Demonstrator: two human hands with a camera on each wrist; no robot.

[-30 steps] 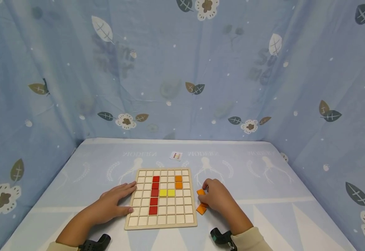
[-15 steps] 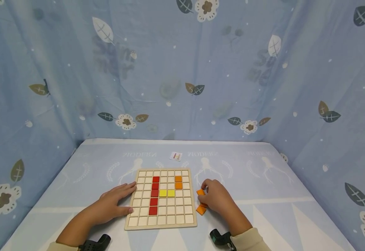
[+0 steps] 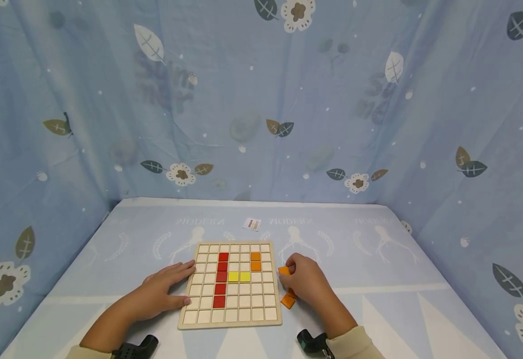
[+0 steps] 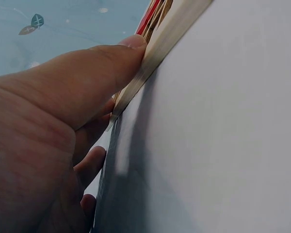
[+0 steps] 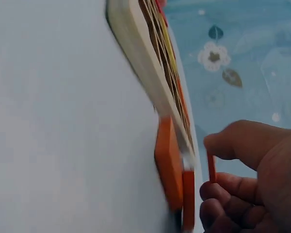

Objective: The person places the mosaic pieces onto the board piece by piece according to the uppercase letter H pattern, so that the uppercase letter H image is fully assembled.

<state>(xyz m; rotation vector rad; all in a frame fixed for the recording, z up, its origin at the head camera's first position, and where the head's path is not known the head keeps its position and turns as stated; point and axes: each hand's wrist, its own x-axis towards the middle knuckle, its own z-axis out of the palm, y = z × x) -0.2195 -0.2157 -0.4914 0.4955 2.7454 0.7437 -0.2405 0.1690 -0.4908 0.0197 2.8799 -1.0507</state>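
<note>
A wooden grid board (image 3: 230,327) lies flat on the table. It bears a column of red tiles (image 3: 222,275), two yellow tiles (image 3: 239,276) side by side and two orange tiles (image 3: 255,261) at upper right. My left hand (image 3: 164,289) rests at the board's left edge, its thumb touching the rim in the left wrist view. Just right of the board, my right hand (image 3: 305,279) pinches an orange tile (image 5: 211,168) between thumb and finger, raised off the table. Loose orange tiles (image 3: 288,301) lie below that hand, partly hidden by it.
A small card (image 3: 252,224) with a coloured grid pattern lies behind the board. Patterned cloth covers the table (image 3: 400,319), and a blue curtain (image 3: 261,99) encloses it at the back and both sides.
My right hand has shifted slightly left towards the board, and the orange tile in its fingers has moved left and a little farther back. My left hand and the board have not moved.
</note>
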